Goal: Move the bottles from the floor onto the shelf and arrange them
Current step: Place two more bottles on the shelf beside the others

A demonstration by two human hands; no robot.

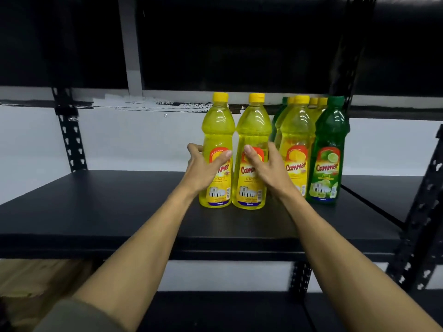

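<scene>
The black shelf board [119, 207] carries every bottle in sight, and it serves as the landmark here. Two yellow lemon bottles stand upright on it, a little back from its front edge, long axes vertical, yellow caps up, labels facing the camera. The left yellow bottle [217, 130] and the right yellow bottle [253, 130] stand side by side, touching or nearly so at their widest parts.

The left hand [203, 168] curls round the left yellow bottle at label height, thumb across the front, fingers wrapped behind its far side. The right hand [263, 168] grips the right yellow bottle the same way, thumb on the label, fingers round the side that faces the group.

Further right on the board stands the packed group: a front yellow bottle [296, 140] just beside the right hand, a green lime bottle [329, 149] touching it, and more yellow and green caps [316, 101] in rows behind, all upright.

Left of the held pair the board lies bare as far as the perforated black upright [72, 140], giving wide room on that side. A strip of board shows between the bottles' bases and the front edge. To the right the group ends near a seam where a second board [383, 192] begins. Above, the next shelf's underside [239, 44] hangs clear of the caps.
</scene>
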